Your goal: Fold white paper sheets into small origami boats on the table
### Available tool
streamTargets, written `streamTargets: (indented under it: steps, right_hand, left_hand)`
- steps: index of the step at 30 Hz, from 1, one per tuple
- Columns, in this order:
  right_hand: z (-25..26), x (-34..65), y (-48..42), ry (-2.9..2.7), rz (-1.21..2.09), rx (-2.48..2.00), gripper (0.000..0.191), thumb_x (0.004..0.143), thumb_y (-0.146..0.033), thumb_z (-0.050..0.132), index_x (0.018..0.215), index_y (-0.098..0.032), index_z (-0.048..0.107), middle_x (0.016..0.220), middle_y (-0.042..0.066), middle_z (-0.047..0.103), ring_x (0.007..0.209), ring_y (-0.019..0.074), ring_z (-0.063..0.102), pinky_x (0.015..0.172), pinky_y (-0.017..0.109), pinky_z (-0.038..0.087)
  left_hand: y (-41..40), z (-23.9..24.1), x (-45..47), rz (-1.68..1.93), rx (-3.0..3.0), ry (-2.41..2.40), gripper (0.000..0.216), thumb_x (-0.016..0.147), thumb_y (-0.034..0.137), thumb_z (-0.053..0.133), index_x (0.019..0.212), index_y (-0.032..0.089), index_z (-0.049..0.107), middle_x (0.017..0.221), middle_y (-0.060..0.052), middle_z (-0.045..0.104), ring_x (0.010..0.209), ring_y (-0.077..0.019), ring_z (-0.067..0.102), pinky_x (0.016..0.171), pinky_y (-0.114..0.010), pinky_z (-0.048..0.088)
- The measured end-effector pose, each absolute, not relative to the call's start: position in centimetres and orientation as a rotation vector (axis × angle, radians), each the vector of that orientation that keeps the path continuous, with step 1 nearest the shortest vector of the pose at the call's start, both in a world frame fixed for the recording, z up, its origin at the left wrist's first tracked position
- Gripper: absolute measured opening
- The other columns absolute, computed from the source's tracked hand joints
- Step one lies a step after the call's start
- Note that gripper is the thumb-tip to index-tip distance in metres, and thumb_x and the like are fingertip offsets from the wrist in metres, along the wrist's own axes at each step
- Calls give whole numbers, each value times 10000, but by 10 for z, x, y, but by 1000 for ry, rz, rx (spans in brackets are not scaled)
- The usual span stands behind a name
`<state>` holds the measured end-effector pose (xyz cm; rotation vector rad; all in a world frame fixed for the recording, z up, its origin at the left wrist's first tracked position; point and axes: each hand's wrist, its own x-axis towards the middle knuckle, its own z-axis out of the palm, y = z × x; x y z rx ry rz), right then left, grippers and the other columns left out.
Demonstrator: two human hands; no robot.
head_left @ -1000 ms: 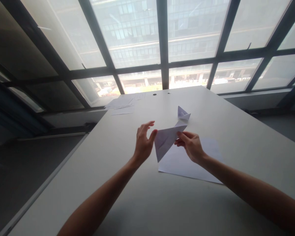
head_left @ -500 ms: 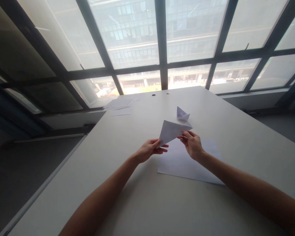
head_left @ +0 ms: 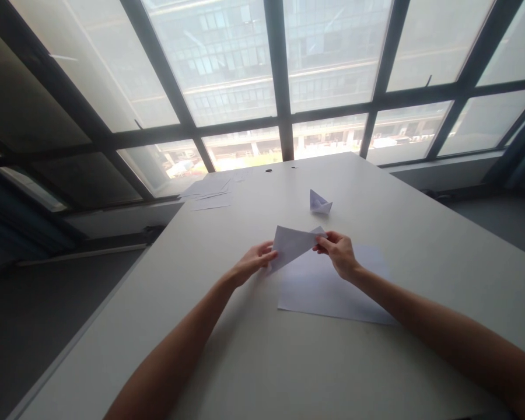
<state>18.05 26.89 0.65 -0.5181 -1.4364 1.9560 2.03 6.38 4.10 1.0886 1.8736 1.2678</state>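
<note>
Between my hands is a folded sheet of white paper [head_left: 291,245], roughly triangular and raised above the table. My left hand [head_left: 254,261] grips its left edge, thumb on the near face and the other fingers partly behind it. At the right corner, my right hand [head_left: 338,251] pinches the paper between thumb and fingers. Under and beyond the right hand lies a flat white sheet [head_left: 328,294]. Farther back stands a folded paper boat [head_left: 319,203], apart from both hands.
Several loose white sheets [head_left: 210,193] lie at the back left of the white table [head_left: 227,361]. A dark round hole [head_left: 268,171] is near the far edge. Large framed windows [head_left: 236,64] rise behind, and a dark curtain [head_left: 21,216] hangs at the left.
The folded paper has moved left and turned slightly. My left hand has shifted left and up along its edge; my right hand now pinches the corner itself. The view has tilted slightly.
</note>
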Motion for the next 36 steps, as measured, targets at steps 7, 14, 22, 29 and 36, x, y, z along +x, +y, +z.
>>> streamTargets:
  steps: [7, 14, 22, 29, 36]
  right_hand:
    - [8, 182, 236, -1714, 2010, -314, 327, 727, -411, 793, 847, -122, 698, 676, 74, 731, 608, 189, 697, 593, 307, 574]
    - [5, 186, 219, -1719, 1990, -87, 473, 771, -414, 769, 1104, -216, 498, 679, 2, 719, 581, 191, 689, 558, 313, 561]
    - [-1, 187, 214, -1783, 1816, -84, 321, 779, -422, 762, 877, -207, 544, 678, 9, 688, 624, 190, 687, 595, 317, 561]
    - [6, 190, 212, -1811, 1663, -127, 274, 808, -453, 724, 805, -191, 645, 683, 45, 694, 631, 194, 672, 607, 317, 544]
    - [12, 194, 214, -1931, 1517, -46, 195, 825, -392, 717, 829, -198, 699, 795, 64, 696, 674, 192, 670, 626, 324, 551]
  left_hand:
    - [66, 73, 57, 973, 1962, 2668, 220, 922, 337, 603, 1125, 271, 655, 1191, -75, 619, 1152, -258, 525, 1011, -456, 375]
    - [69, 69, 68, 927, 1887, 2421, 87, 875, 260, 672, 961, 253, 682, 1132, -34, 635, 988, -198, 625, 890, -355, 488]
    - [67, 73, 65, 1100, 1676, 2267, 63, 848, 259, 682, 830, 199, 672, 1110, -41, 643, 844, -156, 664, 791, -291, 550]
    - [61, 84, 78, 884, 1785, 2455, 89, 864, 281, 672, 942, 260, 707, 1181, -12, 641, 935, -186, 658, 856, -313, 505]
    - [60, 91, 81, 782, 1753, 2545, 138, 901, 263, 619, 866, 257, 753, 1129, -2, 663, 790, -151, 658, 748, -280, 492]
